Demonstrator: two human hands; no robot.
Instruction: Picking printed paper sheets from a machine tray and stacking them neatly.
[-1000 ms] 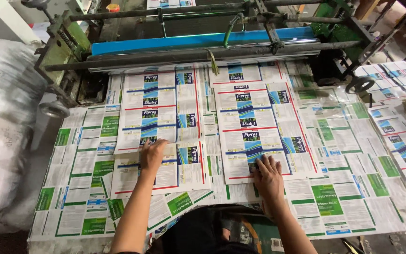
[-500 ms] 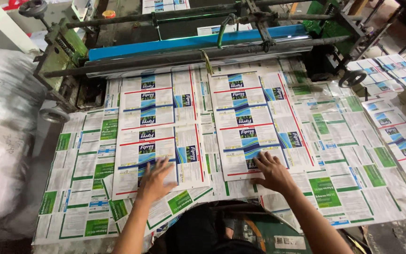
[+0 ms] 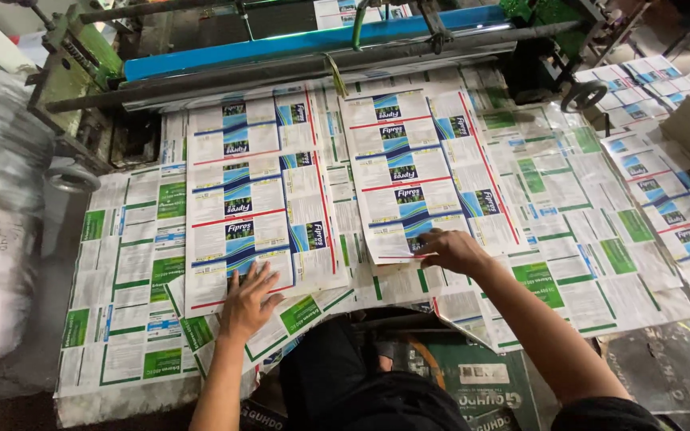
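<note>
Head view. Left hand (image 3: 247,299): fingers spread, palm flat on the near edge of the left printed sheet (image 3: 257,187), gripping nothing. Right hand (image 3: 450,250): fingers loosely curled, resting on the near edge of the right printed sheet (image 3: 429,164); whether it pinches the edge cannot be told. Both blue-and-red sheets extend away from the hands toward the blue roller bar (image 3: 305,44). Green-printed sheets (image 3: 133,263) lie beneath, outward of each hand.
</note>
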